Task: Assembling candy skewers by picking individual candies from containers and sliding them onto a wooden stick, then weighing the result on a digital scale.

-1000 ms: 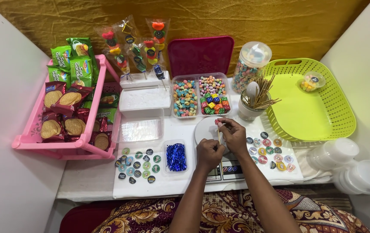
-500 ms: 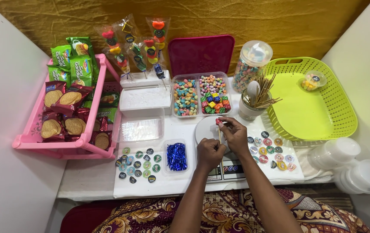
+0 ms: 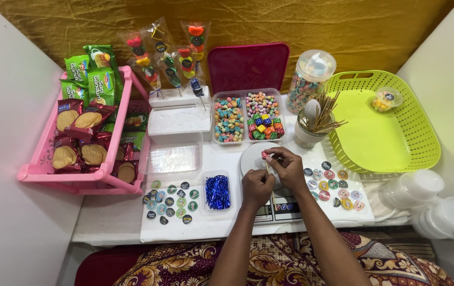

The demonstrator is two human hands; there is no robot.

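1. A white table (image 3: 115, 222) is seen from above, backed at the far side by a mustard-yellow cloth (image 3: 301, 26).
2. At the left a pink basket (image 3: 41, 169) is filled with biscuit packets; at the right a lime-green basket (image 3: 396, 143) is set, with a small tub of sweets in its far corner.
3. In the middle, far from the person, a clear two-part tray of coloured candies (image 3: 248, 117) is placed – a magenta lid stands behind it, and a cup of wooden sticks (image 3: 311, 130) just to its right.
4. A small white scale (image 3: 256, 159) lies near the person, partly covered by the hands.
5. The left hand (image 3: 257, 186) is closed around the lower end of a thin wooden skewer (image 3: 267, 165).
6. The right hand (image 3: 289, 167) is pinched at the skewer's top, where a small pink candy (image 3: 264, 155) is held – above the scale.
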